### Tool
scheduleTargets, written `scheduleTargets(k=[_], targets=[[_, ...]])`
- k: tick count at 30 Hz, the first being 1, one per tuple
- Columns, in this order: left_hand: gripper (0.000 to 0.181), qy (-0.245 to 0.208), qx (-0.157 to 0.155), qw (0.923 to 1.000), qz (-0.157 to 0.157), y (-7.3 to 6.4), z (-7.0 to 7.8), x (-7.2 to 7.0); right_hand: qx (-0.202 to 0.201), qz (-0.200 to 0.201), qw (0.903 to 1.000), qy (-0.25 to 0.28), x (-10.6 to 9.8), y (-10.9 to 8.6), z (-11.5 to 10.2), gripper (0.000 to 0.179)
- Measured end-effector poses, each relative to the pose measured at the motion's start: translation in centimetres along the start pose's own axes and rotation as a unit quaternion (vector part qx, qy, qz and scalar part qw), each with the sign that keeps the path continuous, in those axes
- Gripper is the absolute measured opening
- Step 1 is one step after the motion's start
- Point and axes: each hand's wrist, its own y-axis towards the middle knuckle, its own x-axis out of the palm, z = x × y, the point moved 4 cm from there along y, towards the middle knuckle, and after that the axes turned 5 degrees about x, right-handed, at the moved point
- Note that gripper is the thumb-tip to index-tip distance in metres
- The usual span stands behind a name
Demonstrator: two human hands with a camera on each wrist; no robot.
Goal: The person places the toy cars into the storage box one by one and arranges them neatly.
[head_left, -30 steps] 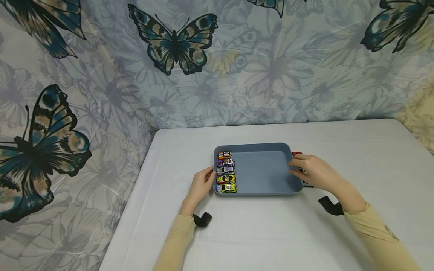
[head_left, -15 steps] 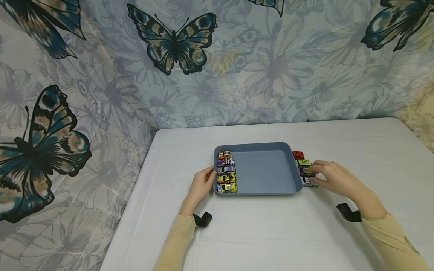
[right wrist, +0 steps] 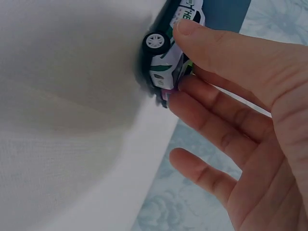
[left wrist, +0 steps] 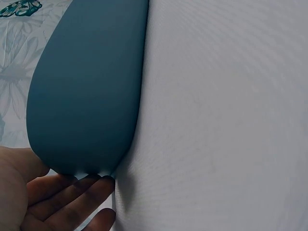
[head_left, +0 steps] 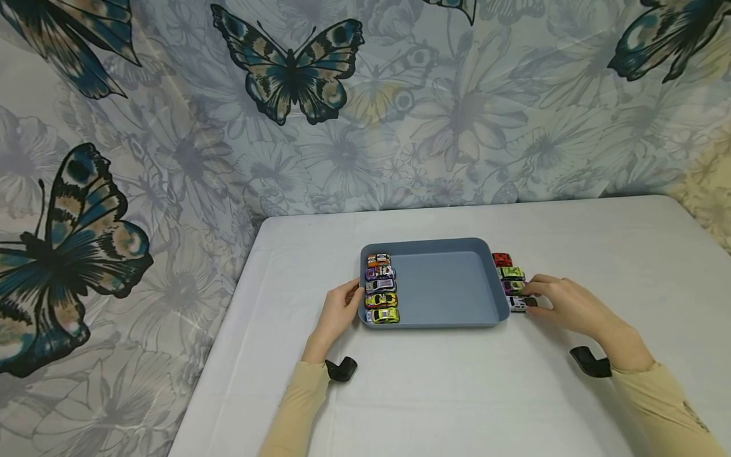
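A blue-grey tray [head_left: 440, 327] lies on the table with several toy cars [head_left: 381, 285] in a column along its left side. My left hand [head_left: 338, 314] holds the tray's left end, its thumb and fingertips at the wall in the left wrist view. Beyond the tray's right end, a red toy car [head_left: 502, 259], a lime-green toy car [head_left: 511, 273] and a purple-and-green toy car [head_left: 513, 287] stand in a row. A white toy car [head_left: 516, 304] is nearest the front. My right hand [head_left: 565, 306] pinches this white car [right wrist: 163, 70] between thumb and fingers.
A white cloth [head_left: 434, 393] covers the table. Behind and to the left hangs fabric [head_left: 457, 127] printed with butterflies and flowers. Black wrist mounts [head_left: 341, 369] sit on both forearms.
My right hand has moved right, off the tray's right edge, to the car row, then shifted slightly toward the front, from the purple-and-green car to the white car. My left hand stays put.
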Motion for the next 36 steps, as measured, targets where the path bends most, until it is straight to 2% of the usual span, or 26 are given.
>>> scheduleTargets(k=[17, 25, 27, 32, 36], targets=[[0.037, 0.004, 0.004, 1.0000, 0.001, 0.0, -0.2, 0.0, 0.035, -0.039, 0.9984, 0.022, 0.9, -0.1, 0.6, 0.024], [0.038, 0.004, -0.004, 1.0000, -0.004, 0.1, -0.6, 0.2, 0.017, -0.015, 0.9996, 0.019, 0.5, -0.2, 0.3, 0.026], [0.037, 0.009, 0.009, 0.9999, 0.002, 0.0, -0.6, 0.3, 0.013, -0.006, 0.9997, 0.019, 0.2, -0.3, 0.2, 0.027], [0.038, 0.011, 0.010, 0.9999, 0.002, 0.0, -0.7, 0.3, 0.005, 0.033, 0.9994, 0.005, -1.1, -0.3, 0.0, 0.029], [0.039, 0.009, 0.000, 1.0000, -0.002, 0.0, -0.6, 0.2, -0.014, 0.061, 0.9980, -0.006, -2.0, -0.1, 0.0, 0.031]])
